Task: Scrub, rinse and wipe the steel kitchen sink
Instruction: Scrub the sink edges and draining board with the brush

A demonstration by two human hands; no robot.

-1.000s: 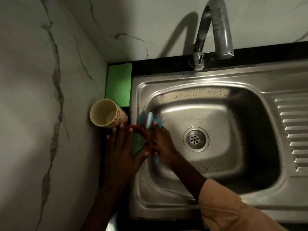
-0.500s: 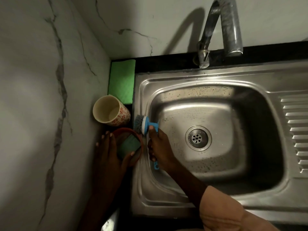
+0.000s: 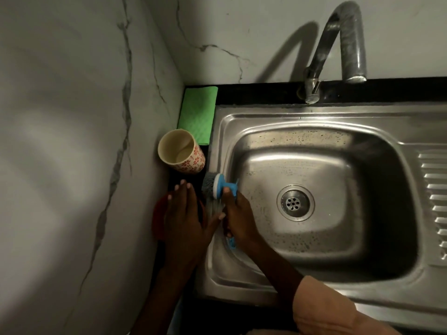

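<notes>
Right hand (image 3: 238,215): grasps blue-handled grey-bristled scrub brush (image 3: 219,187) at steel sink (image 3: 314,122) rim.
Left hand (image 3: 185,218): fingers straight, covering red bowl (image 3: 158,213).
Risk: a brush slip could topple the floral cup (image 3: 181,152) nearby.

The sink basin (image 3: 338,213) lies open around its drain (image 3: 295,202). The faucet spout (image 3: 348,44) overhangs the back rim. The left tabletop strip is crowded — green cloth (image 3: 198,114), floral mug (image 3: 180,151), red bowl (image 3: 158,221) — with the wall (image 3: 72,165) just beside.

It was a home kitchen: a steel sink (image 3: 314,131) with drainboard, a curved tap (image 3: 338,44), marble-veined wall tiles (image 3: 72,117), a patterned cup (image 3: 181,153).
</notes>
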